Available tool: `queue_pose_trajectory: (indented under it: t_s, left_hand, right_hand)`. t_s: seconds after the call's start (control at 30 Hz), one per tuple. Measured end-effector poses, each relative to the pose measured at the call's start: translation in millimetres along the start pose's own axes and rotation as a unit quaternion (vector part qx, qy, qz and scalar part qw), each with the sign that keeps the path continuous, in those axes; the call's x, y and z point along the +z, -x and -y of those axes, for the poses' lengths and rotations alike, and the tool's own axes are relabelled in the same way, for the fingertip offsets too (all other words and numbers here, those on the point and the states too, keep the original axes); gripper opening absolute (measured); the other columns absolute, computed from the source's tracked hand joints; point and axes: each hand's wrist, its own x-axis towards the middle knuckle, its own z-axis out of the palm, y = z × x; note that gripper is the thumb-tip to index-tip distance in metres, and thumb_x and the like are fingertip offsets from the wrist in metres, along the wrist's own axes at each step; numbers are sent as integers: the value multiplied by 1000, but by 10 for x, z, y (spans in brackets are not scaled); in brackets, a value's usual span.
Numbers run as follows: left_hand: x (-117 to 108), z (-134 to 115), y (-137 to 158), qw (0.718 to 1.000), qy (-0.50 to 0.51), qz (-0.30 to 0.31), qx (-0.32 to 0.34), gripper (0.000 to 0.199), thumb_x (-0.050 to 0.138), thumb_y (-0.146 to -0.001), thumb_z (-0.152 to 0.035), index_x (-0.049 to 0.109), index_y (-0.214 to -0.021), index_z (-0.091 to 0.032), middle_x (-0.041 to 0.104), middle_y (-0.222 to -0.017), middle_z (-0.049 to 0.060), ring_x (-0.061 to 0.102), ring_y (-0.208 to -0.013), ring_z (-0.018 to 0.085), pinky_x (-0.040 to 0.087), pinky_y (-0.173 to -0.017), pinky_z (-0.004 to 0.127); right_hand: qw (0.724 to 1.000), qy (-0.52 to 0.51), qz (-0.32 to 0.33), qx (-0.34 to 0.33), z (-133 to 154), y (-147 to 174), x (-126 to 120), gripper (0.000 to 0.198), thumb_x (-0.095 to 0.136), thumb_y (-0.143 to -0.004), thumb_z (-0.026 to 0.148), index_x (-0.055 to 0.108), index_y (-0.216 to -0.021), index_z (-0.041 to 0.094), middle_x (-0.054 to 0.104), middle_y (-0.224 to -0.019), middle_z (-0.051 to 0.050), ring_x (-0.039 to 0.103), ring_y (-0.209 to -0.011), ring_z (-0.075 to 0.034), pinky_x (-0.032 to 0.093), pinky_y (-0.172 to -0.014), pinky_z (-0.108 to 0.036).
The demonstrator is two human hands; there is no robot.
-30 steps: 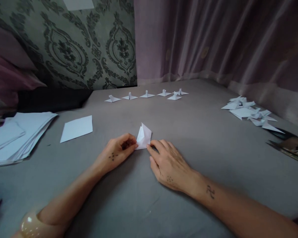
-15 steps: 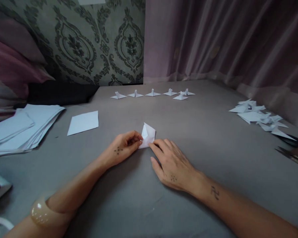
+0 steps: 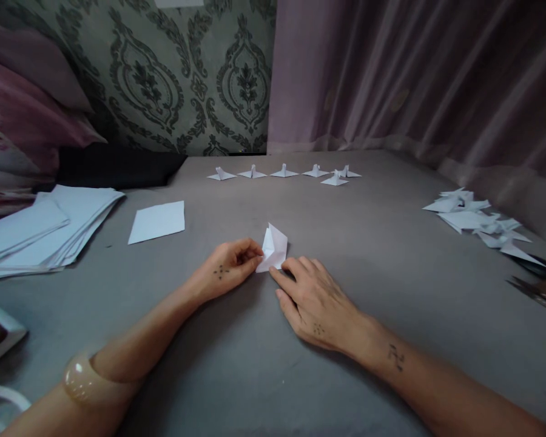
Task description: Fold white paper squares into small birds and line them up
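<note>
A small folded piece of white paper (image 3: 275,246) lies on the grey cloth between my hands, one pointed flap standing up at its far side. My left hand (image 3: 230,267) pinches its left edge between thumb and fingers. With fingers stretched out, my right hand (image 3: 312,297) rests palm down at the paper's near right corner, the index fingertip touching the near edge. To the left lies a flat square sheet of white paper (image 3: 157,223).
Folded paper cranes (image 3: 284,172) stand in a row at the back. More cranes (image 3: 475,218) are heaped at the right, with scissors (image 3: 534,294) nearby. A stack of white paper (image 3: 86,209) lies at the left, before a black cloth (image 3: 122,165).
My right index finger has shifted slightly left along the paper's near edge. The left hand keeps its pinch. The whole view has moved a little.
</note>
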Motion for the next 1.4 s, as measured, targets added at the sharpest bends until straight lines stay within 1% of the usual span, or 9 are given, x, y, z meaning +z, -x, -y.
queue_pose_trajectory:
  t_s: [0.2, 0.43, 0.6, 0.77, 0.9, 1.0, 1.17, 1.3, 1.4]
  left_hand:
    - [-27, 93, -43, 998, -12, -59, -15, 21, 53, -83, -33, 63, -87, -15, 61, -65, -1, 52, -59, 11, 40, -56, 22]
    - [-14, 144, -67, 998, -8, -64, -11, 21, 53, -82, -33, 63, -86, -16, 60, -64, -1, 51, -58, 11, 40, -55, 22]
    - [-13, 87, -56, 998, -9, -63, -11, 19, 53, -83, -31, 62, -85, -15, 60, -64, -1, 52, -59, 12, 40, -56, 22]
    - [-4, 69, -22, 992, -91, -61, 63, 17, 49, -86, -24, 65, -88, -18, 65, -81, 2, 58, -72, 14, 44, -67, 24]
    - [10, 129, -15, 980, -141, -51, 134, 25, 44, -89, -20, 67, -97, -21, 62, -95, 4, 60, -82, 15, 46, -76, 26]
    - [18, 153, -19, 976, -161, -39, 140, 28, 44, -90, -19, 67, -104, -23, 60, -97, 5, 59, -82, 14, 47, -77, 26]
    - [22, 143, -21, 972, -176, -38, 149, 28, 44, -90, -19, 66, -106, -20, 60, -96, 6, 59, -83, 14, 48, -76, 27]
    - [20, 135, -17, 969, -195, -40, 145, 29, 43, -90, -19, 65, -108, -22, 59, -99, 6, 58, -79, 14, 49, -72, 26]
    - [22, 129, -19, 959, -220, -61, 168, 31, 42, -88, -15, 65, -108, -22, 58, -105, 8, 58, -90, 17, 49, -78, 30]
  right_hand:
    - [1000, -4, 12, -7, 16, -34, -52, 36, 41, -93, 29, 57, -124, 21, 52, -103, -10, 44, -92, -22, 36, -85, -40]
    - [999, -32, 40, -4, 22, -95, -142, 36, 42, -93, 37, 58, -121, 24, 50, -100, -8, 44, -90, -21, 34, -88, -40]
    - [998, -43, 43, 2, 41, -115, -144, 36, 42, -93, 42, 60, -118, 24, 49, -101, -8, 45, -92, -21, 34, -88, -41]
    - [998, -54, 23, -3, -4, -80, -101, 33, 42, -93, 40, 60, -114, 21, 50, -101, -7, 47, -91, -20, 38, -86, -38]
    - [996, -84, 15, 6, -66, -35, -90, 30, 42, -92, 35, 58, -110, 17, 52, -103, -8, 50, -94, -20, 43, -85, -37]
    - [994, -106, 2, 7, -102, 12, -68, 28, 44, -92, 32, 58, -109, 16, 53, -109, -9, 50, -100, -20, 44, -89, -36]
    - [993, -111, -35, 21, -171, 82, -27, 24, 46, -90, 28, 60, -106, 16, 54, -113, -9, 50, -104, -21, 44, -92, -36]
    - [992, -102, -63, 35, -256, 104, -34, 19, 45, -90, 22, 63, -93, 17, 59, -101, -7, 53, -98, -19, 45, -86, -34]
    - [984, -88, -110, 113, -279, 108, -31, 16, 44, -87, 14, 60, -87, 17, 60, -86, -4, 56, -81, -16, 45, -72, -31]
